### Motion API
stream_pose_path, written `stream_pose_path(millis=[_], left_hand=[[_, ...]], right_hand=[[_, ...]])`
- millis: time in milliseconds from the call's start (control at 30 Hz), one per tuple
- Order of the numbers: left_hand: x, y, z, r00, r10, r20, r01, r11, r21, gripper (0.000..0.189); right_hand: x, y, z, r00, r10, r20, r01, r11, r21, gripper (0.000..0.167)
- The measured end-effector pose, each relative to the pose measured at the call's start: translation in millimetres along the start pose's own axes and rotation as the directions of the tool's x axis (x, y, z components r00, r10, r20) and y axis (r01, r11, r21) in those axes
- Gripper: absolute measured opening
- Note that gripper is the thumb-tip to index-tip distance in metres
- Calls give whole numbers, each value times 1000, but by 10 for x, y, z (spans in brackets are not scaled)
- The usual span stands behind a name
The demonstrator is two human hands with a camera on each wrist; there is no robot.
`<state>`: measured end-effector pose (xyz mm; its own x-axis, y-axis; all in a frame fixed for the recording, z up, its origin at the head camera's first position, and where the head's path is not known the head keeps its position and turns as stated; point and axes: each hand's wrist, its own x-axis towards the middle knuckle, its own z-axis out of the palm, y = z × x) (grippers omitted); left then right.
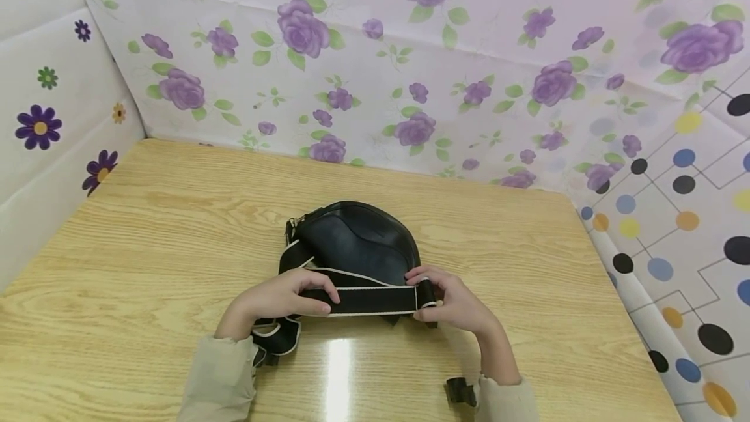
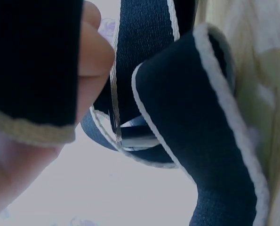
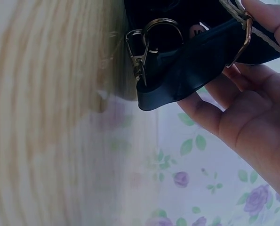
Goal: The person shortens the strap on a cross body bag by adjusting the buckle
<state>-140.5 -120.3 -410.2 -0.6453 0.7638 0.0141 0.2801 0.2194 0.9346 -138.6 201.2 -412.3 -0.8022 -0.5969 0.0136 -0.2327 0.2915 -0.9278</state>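
A black rounded bag (image 1: 366, 246) lies on the table, its strap (image 1: 375, 301) edged in white and stretched across its near side. My left hand (image 1: 281, 295) pinches the strap between thumb and fingers near its left part. At the bag's right end, my right hand (image 1: 454, 301) grips the folded strap end, thumb below and fingers above. The right wrist view shows a metal clasp (image 3: 137, 56) on a ring (image 3: 163, 29), a black leather tab (image 3: 189, 73) and a metal buckle (image 3: 246, 40) near that thumb. A loose strap loop (image 2: 191, 108) hangs beside the left hand.
Wood-grained table (image 1: 176, 233) surrounds the bag. A floral sheet (image 1: 363, 70) stands behind it, with a dotted sheet (image 1: 680, 266) at the right and a flowered one (image 1: 47, 168) at the left. A small black piece (image 1: 460, 391) is beside the right sleeve.
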Motion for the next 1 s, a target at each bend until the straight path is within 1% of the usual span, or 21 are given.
stream_pose_path(millis=[133, 333, 500, 600, 833, 1000], left_hand=[[-15, 0, -15, 1000, -13, 4, 13, 1000, 4, 16], [-25, 4, -31, 1000, -6, 11, 5, 1000, 20, 16], [-65, -14, -58, 1000, 8, 9, -8, 1000, 24, 15], [-75, -24, -75, 1000, 18, 14, -19, 1000, 24, 15], [-87, -21, -95, 1000, 15, 20, -15, 999, 30, 14], [-134, -39, -117, 1000, 5, 20, -5, 1000, 0, 15]], right_hand=[[6, 14, 2, 1000, 3, -2, -3, 1000, 5, 39], [8, 19, -1, 1000, -1, -1, 1, 1000, 8, 39], [-4, 12, -17, 1000, -7, -8, 7, 999, -39, 38], [-8, -3, -18, 1000, 3, -13, -4, 998, -58, 39], [-19, -248, 9, 1000, 10, 0, -10, 1000, -28, 38], [-19, -319, 17, 1000, 15, -8, -15, 999, -52, 37]])
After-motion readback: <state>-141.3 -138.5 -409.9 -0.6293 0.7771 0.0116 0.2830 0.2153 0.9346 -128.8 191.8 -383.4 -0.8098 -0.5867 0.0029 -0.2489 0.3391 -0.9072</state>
